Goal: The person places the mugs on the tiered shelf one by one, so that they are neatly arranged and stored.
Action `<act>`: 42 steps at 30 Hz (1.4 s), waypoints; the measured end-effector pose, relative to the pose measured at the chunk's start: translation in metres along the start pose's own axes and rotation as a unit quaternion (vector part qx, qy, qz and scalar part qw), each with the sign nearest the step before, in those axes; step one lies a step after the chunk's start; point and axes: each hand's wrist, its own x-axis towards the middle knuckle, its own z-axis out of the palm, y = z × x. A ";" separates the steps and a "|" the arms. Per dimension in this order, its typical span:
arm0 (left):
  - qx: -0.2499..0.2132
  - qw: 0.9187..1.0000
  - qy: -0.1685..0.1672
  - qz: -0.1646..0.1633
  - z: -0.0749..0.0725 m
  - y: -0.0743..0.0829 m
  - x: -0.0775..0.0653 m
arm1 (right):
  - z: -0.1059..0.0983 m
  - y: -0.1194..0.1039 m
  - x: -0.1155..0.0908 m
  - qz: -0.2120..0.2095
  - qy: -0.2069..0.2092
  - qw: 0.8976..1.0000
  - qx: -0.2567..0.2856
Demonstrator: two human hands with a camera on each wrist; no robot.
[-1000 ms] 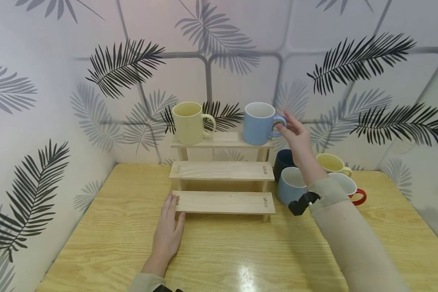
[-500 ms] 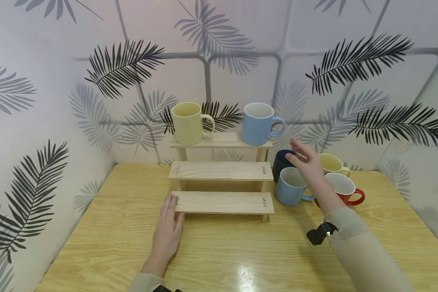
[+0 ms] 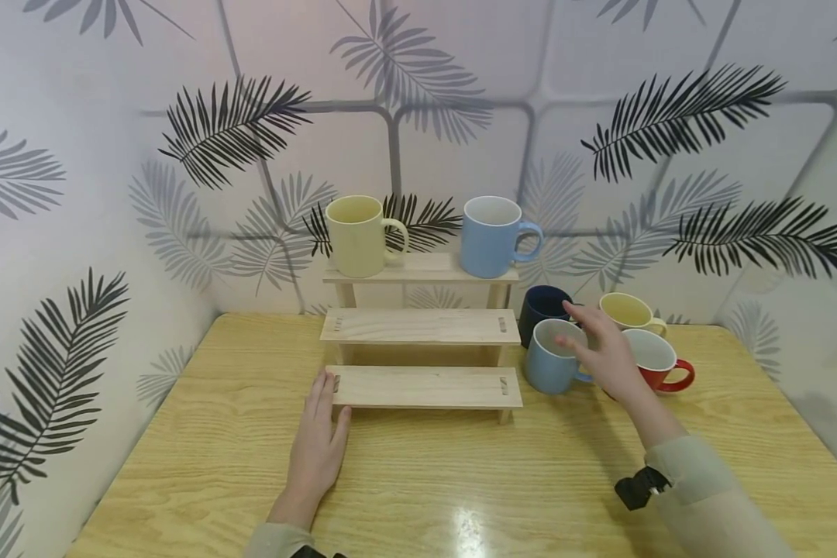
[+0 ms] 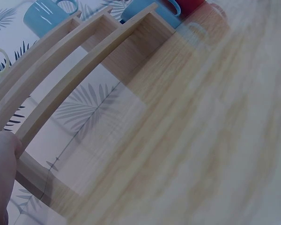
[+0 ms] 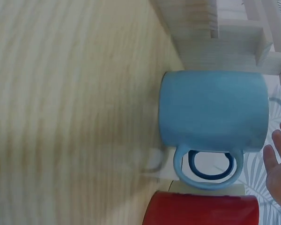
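Observation:
On the left end of the lowest step of a three-step wooden shelf (image 3: 421,386), my left hand (image 3: 314,453) rests with straight fingers; its edge also shows in the left wrist view as a hand (image 4: 1,173) against the board. My right hand (image 3: 608,358) hovers over the handle side of a grey-blue mug (image 3: 549,373) on the table, fingers spread and holding nothing. In the right wrist view that blue mug (image 5: 213,110) stands with its handle toward a red mug (image 5: 201,210). The top step carries a yellow mug (image 3: 356,246) and a light blue mug (image 3: 488,248).
Behind the grey-blue mug stands a dark navy mug (image 3: 528,319), close to the shelf's right side. Another yellow mug (image 3: 624,311) and a red mug (image 3: 680,376) with a white inside sit to the right. A leaf-patterned wall (image 3: 460,70) closes off the wooden table (image 3: 418,488) behind.
My right hand has let go of the light blue mug's handle on the top step and come down to the grey-blue mug on the table. The left hand has stayed put.

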 end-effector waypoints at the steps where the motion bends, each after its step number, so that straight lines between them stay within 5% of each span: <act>1: 0.000 1.000 0.000 0.000 0.000 0.000 0.000 | -0.001 0.000 -0.002 -0.004 -0.004 1.000 -0.010; 20: -0.004 1.000 -0.006 -0.008 -0.001 0.002 -0.001 | 0.001 0.012 -0.028 -0.046 0.025 0.996 -0.070; 33: -0.011 1.000 -0.011 -0.014 -0.001 0.001 -0.001 | 0.003 0.012 -0.036 0.019 -0.001 0.995 -0.094; 42: -0.010 1.000 -0.004 -0.007 0.000 0.001 0.001 | 0.007 0.008 -0.042 0.045 0.019 0.994 -0.100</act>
